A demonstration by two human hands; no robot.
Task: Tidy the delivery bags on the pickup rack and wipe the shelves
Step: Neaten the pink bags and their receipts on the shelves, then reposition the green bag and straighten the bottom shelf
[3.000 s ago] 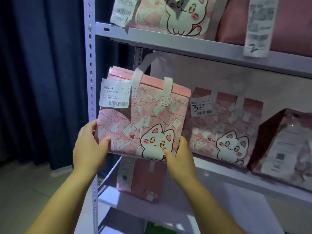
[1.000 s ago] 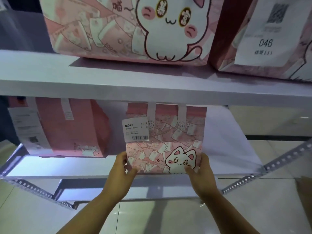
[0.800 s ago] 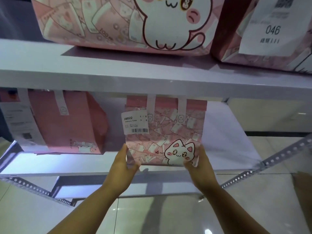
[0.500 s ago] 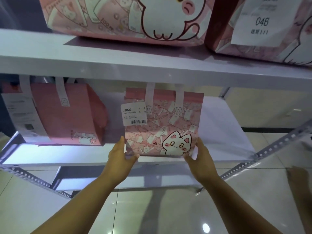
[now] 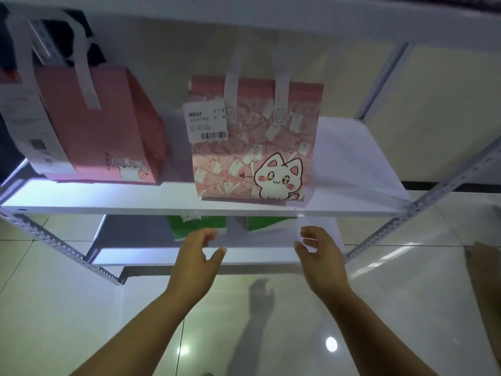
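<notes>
A pink cat-print delivery bag with a white J8022 label stands upright on the white shelf, near its front edge. A second pink bag with a long receipt stands to its left. My left hand and my right hand hover below and in front of the shelf edge, fingers loosely spread and holding nothing. Neither hand touches the bag.
Beneath this shelf a lower shelf carries green bags, partly hidden. Perforated grey rack posts slant at both sides. The right part of the white shelf is bare. A glossy tiled floor lies below. Another person's hand shows at the right edge.
Both hands let go of the cat-print bag and drew back below the shelf edge. The bag now stands alone on the shelf, and the view has dropped lower.
</notes>
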